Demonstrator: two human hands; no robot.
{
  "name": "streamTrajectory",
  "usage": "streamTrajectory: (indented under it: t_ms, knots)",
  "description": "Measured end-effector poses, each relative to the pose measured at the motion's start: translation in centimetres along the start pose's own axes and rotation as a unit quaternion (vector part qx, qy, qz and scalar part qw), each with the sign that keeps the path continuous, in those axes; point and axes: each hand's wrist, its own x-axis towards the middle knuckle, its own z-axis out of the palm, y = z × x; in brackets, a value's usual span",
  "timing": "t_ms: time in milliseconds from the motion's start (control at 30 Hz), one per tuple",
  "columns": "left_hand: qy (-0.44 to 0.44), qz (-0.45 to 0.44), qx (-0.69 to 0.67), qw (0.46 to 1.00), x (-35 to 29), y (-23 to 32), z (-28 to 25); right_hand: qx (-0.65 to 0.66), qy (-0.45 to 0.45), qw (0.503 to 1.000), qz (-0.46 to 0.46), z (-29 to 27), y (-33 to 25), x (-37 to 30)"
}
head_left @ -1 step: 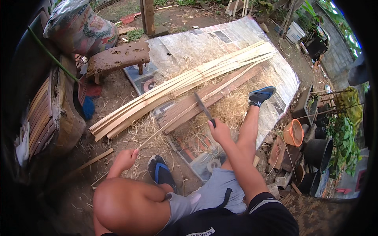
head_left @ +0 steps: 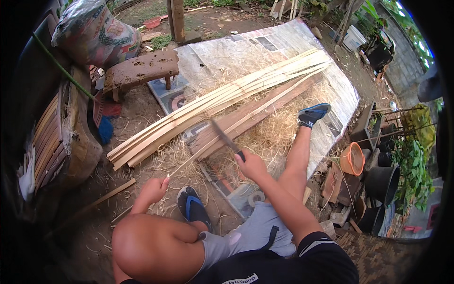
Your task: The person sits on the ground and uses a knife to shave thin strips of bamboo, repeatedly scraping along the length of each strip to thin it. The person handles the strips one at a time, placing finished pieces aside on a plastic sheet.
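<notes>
My left hand (head_left: 152,190) pinches the near end of a thin wooden strip (head_left: 191,159). That strip runs up and away along a dark brown plank (head_left: 283,103) lying on the sheet. In my right hand (head_left: 253,167) is the dark handle of a long-bladed knife (head_left: 225,136). Its blade points up and left, crossing over the strip on the plank; whether the edge touches the wood I cannot tell. Beside the plank lies a bundle of long pale wooden strips (head_left: 227,93). Curly shavings (head_left: 272,137) heap up around the plank's right side.
A printed plastic sheet (head_left: 341,90) covers the ground ahead. At the left stand a low wooden bench (head_left: 142,68), a stuffed sack (head_left: 101,35) and a worn wooden piece (head_left: 82,137). An orange bucket (head_left: 347,159) and black pots (head_left: 382,184) sit at the right.
My right hand and the knife have moved left and slightly nearer to me, the blade sliding down along the strip. My left hand has barely shifted, still holding the strip's end.
</notes>
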Motion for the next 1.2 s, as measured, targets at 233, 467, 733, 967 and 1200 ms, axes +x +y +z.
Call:
streamTrajectory:
  t_ms: [233,467,733,967,1200]
  knots:
    - [-0.009,-0.007,-0.055,0.998,-1.9,-0.1,-1.5,-0.079,0.011,0.994,-0.073,-1.1,0.3,1.3]
    - [-0.036,0.006,-0.122,0.992,-0.6,-2.6,-0.8,-0.073,0.070,0.995,0.013,-3.0,1.0,3.7]
    - [-0.158,-0.053,-0.245,0.955,-2.5,-9.7,-0.2,-0.025,0.016,0.999,0.043,-2.3,1.4,1.8]
    - [-0.254,-0.100,-0.397,0.876,-3.9,-10.8,-2.7,-0.009,0.012,1.000,0.012,-1.6,2.4,2.2]
    - [-0.225,-0.100,-0.317,0.916,-4.3,-9.4,-3.4,-0.122,-0.026,0.965,-0.232,-0.4,-1.6,-2.0]
